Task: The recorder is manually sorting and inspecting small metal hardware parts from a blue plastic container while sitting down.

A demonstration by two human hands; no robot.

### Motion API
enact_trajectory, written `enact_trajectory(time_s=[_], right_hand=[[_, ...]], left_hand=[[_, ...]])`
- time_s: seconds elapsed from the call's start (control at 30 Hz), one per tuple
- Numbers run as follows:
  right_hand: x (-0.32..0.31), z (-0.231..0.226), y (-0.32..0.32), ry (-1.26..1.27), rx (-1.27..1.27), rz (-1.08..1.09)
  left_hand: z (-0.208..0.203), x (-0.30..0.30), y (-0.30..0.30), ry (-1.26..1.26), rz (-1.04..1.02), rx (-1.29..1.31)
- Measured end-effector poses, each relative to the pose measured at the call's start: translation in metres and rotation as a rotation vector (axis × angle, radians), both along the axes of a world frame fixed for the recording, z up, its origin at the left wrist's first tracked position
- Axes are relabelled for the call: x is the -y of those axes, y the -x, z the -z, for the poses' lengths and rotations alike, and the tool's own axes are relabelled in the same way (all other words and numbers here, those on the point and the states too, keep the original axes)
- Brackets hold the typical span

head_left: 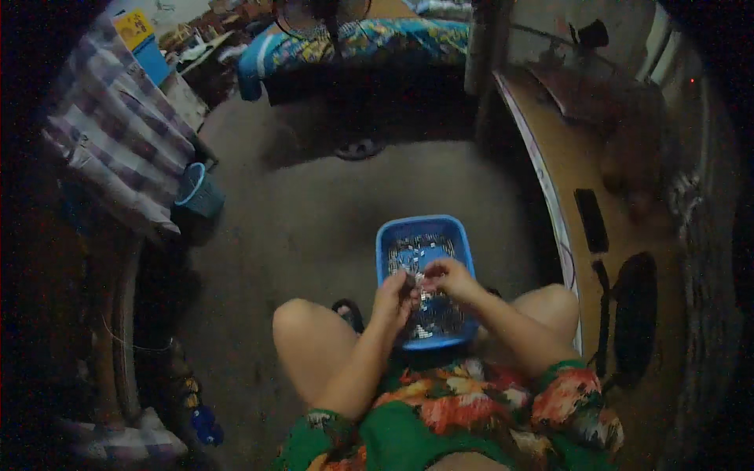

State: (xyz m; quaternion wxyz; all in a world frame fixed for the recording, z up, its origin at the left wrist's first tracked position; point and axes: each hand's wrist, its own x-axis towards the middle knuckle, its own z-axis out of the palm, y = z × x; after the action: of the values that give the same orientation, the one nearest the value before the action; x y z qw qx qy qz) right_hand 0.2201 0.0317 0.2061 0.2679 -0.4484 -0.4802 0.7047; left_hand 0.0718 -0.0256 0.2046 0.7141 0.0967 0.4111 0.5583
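Observation:
A blue rectangular plastic basin stands in front of me between my knees. Many small dark and silvery-white pieces lie in it, too small to name. Over the middle of the basin my left hand is closed, thumb against curled fingers. My right hand faces it from the right, its fingertips pinched together close to the left hand's fingers. Something small and whitish shows between the two hands; dim light and blur hide what it is.
A desk with a black flat object on it runs along the right. On the left are a blue wastebasket and a checked cloth. A bed with a patterned blue cover stands at the far end.

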Motion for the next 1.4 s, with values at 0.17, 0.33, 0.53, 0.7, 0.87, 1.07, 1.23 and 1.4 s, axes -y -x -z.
enact_trajectory(time_s=[0.17, 0.33, 0.53, 0.7, 0.87, 1.07, 1.23, 1.4], right_hand=[[-0.009, -0.031, -0.005, 0.083, -0.204, 0.118], [-0.010, -0.030, -0.008, 0.162, -0.060, 0.005], [-0.006, -0.033, -0.007, 0.125, -0.092, 0.024], [-0.008, -0.033, -0.010, 0.262, -0.130, 0.025], [-0.009, -0.032, -0.010, 0.266, -0.085, -0.036], [-0.007, -0.021, -0.009, 0.253, -0.127, -0.019], [-0.006, -0.024, -0.008, 0.216, -0.131, -0.058], [-0.007, -0.027, -0.007, 0.115, 0.030, -0.082]], left_hand=[[-0.008, -0.007, 0.000, -0.004, -0.007, 0.002], [-0.008, -0.005, -0.003, 0.018, 0.015, 0.000], [-0.001, -0.003, 0.000, 0.023, 0.008, -0.011], [-0.010, -0.002, -0.003, 0.020, -0.005, 0.004], [-0.006, -0.002, 0.000, -0.011, 0.043, 0.005], [-0.009, -0.003, -0.003, 0.018, 0.027, -0.002], [-0.009, -0.003, -0.003, 0.021, 0.025, 0.005], [-0.007, -0.002, -0.001, -0.019, 0.084, 0.009]])
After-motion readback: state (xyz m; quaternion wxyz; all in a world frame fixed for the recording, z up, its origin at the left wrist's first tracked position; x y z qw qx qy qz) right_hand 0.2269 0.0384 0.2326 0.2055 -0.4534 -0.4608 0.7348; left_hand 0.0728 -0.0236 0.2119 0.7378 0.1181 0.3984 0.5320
